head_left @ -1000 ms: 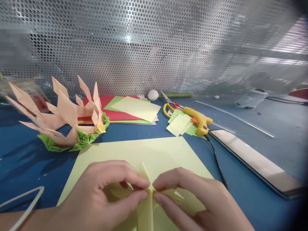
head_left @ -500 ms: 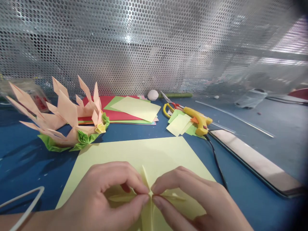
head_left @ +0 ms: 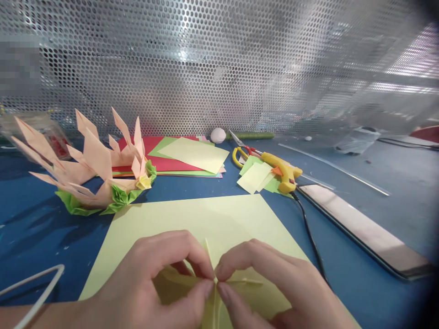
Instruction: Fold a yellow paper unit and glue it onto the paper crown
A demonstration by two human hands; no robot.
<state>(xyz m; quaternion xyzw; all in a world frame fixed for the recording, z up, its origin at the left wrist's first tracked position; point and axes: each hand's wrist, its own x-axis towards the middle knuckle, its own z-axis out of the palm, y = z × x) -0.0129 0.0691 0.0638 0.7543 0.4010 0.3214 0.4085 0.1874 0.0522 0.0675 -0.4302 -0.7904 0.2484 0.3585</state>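
Note:
My left hand (head_left: 168, 278) and my right hand (head_left: 267, 283) meet at the bottom middle, thumb and forefinger of each pinched together. Between them they grip the centre of a small folded piece of yellow paper (head_left: 215, 310). Its narrow folded arms spread out in a cross, one pointing away, one toward me, one to each side. My fingertips hide its middle. Beneath lies a large pale yellow sheet (head_left: 192, 212) on the blue table.
A pink and green folded-paper crown (head_left: 98, 160) stands at left. Stacked coloured sheets (head_left: 192, 153), scissors (head_left: 236, 153), a yellow glue gun (head_left: 284, 171), small paper squares (head_left: 255, 177) and a phone (head_left: 360, 228) lie behind and right. A white cable (head_left: 44, 292) loops at lower left.
Both hands keep their pinch on the folded paper. My left hand has shifted slightly to the right, and the paper's left arm has tilted a little.

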